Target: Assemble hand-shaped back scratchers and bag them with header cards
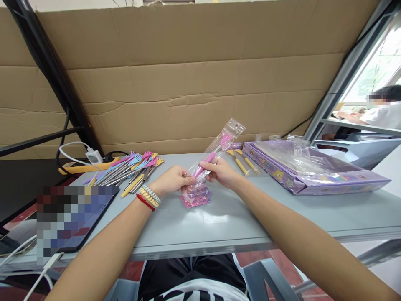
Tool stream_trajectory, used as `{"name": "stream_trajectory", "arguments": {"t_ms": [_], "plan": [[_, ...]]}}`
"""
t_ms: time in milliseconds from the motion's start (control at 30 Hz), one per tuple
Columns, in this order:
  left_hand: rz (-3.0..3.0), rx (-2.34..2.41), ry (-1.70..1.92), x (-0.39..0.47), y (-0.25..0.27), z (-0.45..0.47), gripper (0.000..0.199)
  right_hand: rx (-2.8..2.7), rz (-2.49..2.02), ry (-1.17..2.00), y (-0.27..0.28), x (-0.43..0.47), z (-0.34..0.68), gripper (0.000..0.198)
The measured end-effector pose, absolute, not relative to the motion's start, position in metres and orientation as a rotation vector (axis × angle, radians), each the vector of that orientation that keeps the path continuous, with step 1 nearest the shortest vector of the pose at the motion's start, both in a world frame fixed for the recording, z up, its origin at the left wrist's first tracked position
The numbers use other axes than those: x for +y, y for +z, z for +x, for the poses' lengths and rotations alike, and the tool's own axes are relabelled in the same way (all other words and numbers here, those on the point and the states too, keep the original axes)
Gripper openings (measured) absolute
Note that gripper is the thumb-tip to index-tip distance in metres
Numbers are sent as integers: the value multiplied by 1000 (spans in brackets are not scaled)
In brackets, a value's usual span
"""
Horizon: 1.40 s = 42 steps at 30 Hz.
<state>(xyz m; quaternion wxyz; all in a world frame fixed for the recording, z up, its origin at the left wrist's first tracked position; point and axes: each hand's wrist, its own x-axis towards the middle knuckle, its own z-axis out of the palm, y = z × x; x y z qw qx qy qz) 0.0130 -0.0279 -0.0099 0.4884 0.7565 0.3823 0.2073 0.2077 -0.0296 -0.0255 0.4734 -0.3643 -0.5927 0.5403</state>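
Note:
Both hands hold a pink back scratcher (207, 160) inside a clear plastic bag (235, 128), tilted up to the right above the table. My left hand (176, 180) pinches the bag at its lower end, with the thumb on the plastic. My right hand (222, 171) grips the pink handle through the bag, thumb on top. Below them lies a small stack of pink printed cards (197, 199). To the left of my left hand is a pile of loose back scratchers (120, 171) with metal rods and coloured heads.
Two yellow back scratchers (239, 162) in clear plastic lie right of my hands. Beside them, a purple box (313, 184) holds clear bags. A tablet (94, 217), white charger (94, 155) and cables occupy the left. Cardboard (200, 79) walls the back; another person (384, 109) sits far right.

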Motion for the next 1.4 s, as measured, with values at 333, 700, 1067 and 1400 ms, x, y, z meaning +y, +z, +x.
{"name": "stream_trajectory", "arguments": {"t_ms": [333, 700, 1067, 1400], "plan": [[1881, 965, 533, -29, -9, 13, 35, -1538, -871, 1241, -28, -24, 214, 35], [1858, 1124, 802, -21, -4, 5, 42, -1392, -937, 1104, -22, -22, 225, 40], [2396, 1463, 790, -7, -13, -4, 24, -1272, -943, 933, -22, -14, 235, 42], [2612, 1386, 230, -5, -24, -5, 44, -1400, -1025, 837, -21, -18, 233, 38]]}}
